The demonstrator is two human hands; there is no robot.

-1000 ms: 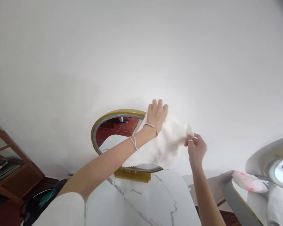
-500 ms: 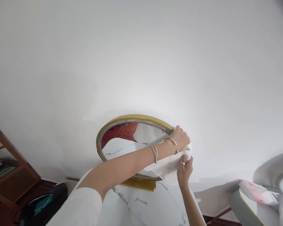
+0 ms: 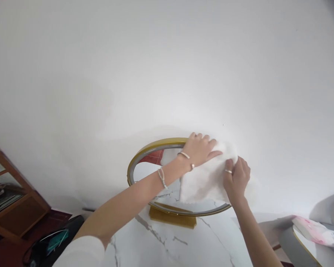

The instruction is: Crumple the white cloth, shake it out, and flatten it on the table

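Note:
An oval mirror [image 3: 144,174] with a gold frame [image 3: 156,143] stands on a gold base [image 3: 172,219] on a white marble-patterned tabletop [image 3: 161,244]. A white cloth [image 3: 202,183] drapes over the right half of its glass and its right rim. My left hand [image 3: 202,148] is wrapped over the top rim with the cloth under it, its thumb stretched to the right along the cloth. Lower and further right, my right hand [image 3: 237,176] grips the bunched cloth at the mirror's right edge. The right part of the frame is hidden by the cloth and hands.
Behind the mirror rises a plain white wall [image 3: 167,66]. A wooden cabinet [image 3: 25,215] stands at the left, with a black bag [image 3: 55,241] in front of it. At the lower right, a pink and white packet [image 3: 316,230] lies on a small gold-edged surface.
My left hand has slid left along the top rim. My right hand has moved up and right with the cloth. The mirror appears further right in the view.

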